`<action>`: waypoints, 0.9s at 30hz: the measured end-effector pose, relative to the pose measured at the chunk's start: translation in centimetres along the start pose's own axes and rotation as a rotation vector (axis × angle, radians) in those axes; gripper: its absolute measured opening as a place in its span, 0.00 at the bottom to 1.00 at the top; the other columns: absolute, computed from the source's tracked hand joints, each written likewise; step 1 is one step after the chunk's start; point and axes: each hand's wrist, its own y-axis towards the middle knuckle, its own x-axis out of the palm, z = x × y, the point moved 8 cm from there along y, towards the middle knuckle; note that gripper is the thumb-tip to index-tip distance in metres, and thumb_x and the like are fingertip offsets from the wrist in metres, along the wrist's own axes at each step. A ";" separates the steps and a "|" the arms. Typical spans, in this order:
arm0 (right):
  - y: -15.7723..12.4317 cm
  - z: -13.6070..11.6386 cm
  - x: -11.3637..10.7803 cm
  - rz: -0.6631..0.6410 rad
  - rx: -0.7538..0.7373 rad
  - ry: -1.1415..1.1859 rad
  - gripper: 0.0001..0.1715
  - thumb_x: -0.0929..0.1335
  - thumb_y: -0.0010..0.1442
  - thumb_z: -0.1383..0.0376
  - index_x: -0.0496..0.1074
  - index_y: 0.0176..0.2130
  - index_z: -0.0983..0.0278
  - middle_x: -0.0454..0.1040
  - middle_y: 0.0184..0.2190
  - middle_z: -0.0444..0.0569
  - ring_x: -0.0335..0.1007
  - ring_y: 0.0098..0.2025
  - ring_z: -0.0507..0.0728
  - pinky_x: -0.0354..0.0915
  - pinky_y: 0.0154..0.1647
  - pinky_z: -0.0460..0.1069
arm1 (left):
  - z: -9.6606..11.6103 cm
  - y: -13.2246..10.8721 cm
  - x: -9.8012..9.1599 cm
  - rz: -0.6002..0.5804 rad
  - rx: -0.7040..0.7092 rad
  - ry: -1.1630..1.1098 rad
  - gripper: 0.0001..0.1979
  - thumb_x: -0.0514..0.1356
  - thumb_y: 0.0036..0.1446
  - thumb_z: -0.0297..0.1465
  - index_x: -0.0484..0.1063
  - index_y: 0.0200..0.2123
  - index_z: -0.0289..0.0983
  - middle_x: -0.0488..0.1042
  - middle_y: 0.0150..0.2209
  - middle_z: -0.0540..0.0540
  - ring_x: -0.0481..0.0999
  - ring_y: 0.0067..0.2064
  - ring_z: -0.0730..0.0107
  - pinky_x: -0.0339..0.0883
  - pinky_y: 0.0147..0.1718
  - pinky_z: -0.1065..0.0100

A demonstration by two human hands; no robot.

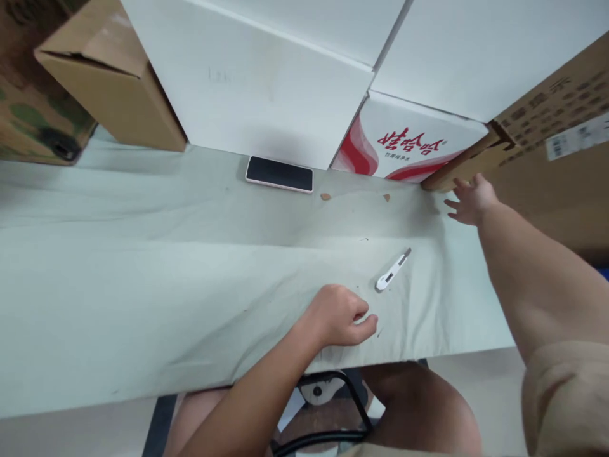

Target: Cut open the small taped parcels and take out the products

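Observation:
My left hand [343, 316] rests on the cloth-covered table near its front edge. Its fingers are curled under, the thumb sticks out to the right, and nothing shows in it. To the upper right of that hand lies a white utility knife [392, 271], its tip pointing away and to the right; neither hand touches it. My right hand [472, 199] reaches out at the right with spread, bare fingers. It is close to the brown cardboard [445, 172] at the table's back right; contact between them cannot be made out.
Large white boxes [266, 82] stand along the back, with a red-and-white printed carton [413, 143] among them. A phone [280, 174] lies before them, near small brown scraps [325, 197]. Cardboard boxes flank the table: one at left [114, 95], one at right [547, 184].

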 end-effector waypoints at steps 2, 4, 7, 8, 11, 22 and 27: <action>-0.6 0.7 2.5 -0.070 0.076 0.062 0.33 0.48 0.71 0.51 0.74 0.42 0.61 0.73 0.53 0.60 0.71 0.44 0.58 0.63 0.55 0.60 | -0.2 0.3 -0.1 0.003 -0.019 0.008 0.23 0.56 0.57 0.36 0.47 0.17 0.38 0.63 0.15 0.50 0.58 0.21 0.73 0.43 0.26 0.63; -1.8 1.0 4.5 -0.120 0.114 0.113 0.31 0.50 0.71 0.53 0.75 0.39 0.60 0.74 0.54 0.57 0.71 0.47 0.58 0.60 0.59 0.59 | -0.4 0.5 -0.4 0.009 -0.040 0.012 0.23 0.57 0.57 0.36 0.48 0.17 0.38 0.64 0.16 0.49 0.60 0.21 0.73 0.43 0.25 0.64; -4.5 0.0 6.4 -0.180 0.092 0.148 0.28 0.53 0.71 0.55 0.76 0.36 0.59 0.76 0.53 0.52 0.70 0.52 0.58 0.54 0.65 0.57 | -0.1 0.4 -1.0 0.020 -0.050 0.010 0.23 0.58 0.57 0.36 0.50 0.16 0.37 0.66 0.16 0.49 0.62 0.22 0.72 0.44 0.25 0.64; -5.4 -0.7 7.0 -0.205 0.068 0.153 0.28 0.53 0.71 0.55 0.76 0.35 0.59 0.76 0.54 0.51 0.69 0.54 0.58 0.52 0.66 0.57 | 0.1 0.2 -1.2 0.030 -0.049 0.009 0.23 0.58 0.57 0.36 0.52 0.16 0.37 0.67 0.16 0.49 0.63 0.23 0.72 0.45 0.25 0.64; -8.5 -3.5 8.9 -0.299 -0.041 0.139 0.27 0.54 0.71 0.57 0.77 0.35 0.58 0.76 0.55 0.49 0.68 0.58 0.59 0.49 0.69 0.58 | 0.6 -0.8 -2.3 0.077 -0.056 -0.013 0.22 0.59 0.55 0.36 0.54 0.15 0.37 0.64 0.16 0.51 0.60 0.23 0.73 0.45 0.26 0.64; -31.7 -22.4 28.4 -0.619 -1.125 -0.392 0.25 0.65 0.64 0.57 0.75 0.56 0.62 0.72 0.61 0.56 0.65 0.64 0.67 0.57 0.70 0.64 | -0.2 -5.8 -9.0 0.395 -0.162 -0.403 0.26 0.61 0.52 0.38 0.53 0.10 0.37 0.44 0.15 0.57 0.46 0.22 0.77 0.42 0.27 0.68; -38.6 -32.2 36.6 -0.360 -1.490 -0.452 0.32 0.63 0.66 0.55 0.64 0.66 0.61 0.60 0.69 0.58 0.55 0.70 0.73 0.57 0.67 0.71 | -1.2 -6.8 -10.4 0.412 -0.111 -0.512 0.29 0.56 0.56 0.44 0.45 0.11 0.41 0.43 0.16 0.55 0.44 0.23 0.74 0.41 0.28 0.67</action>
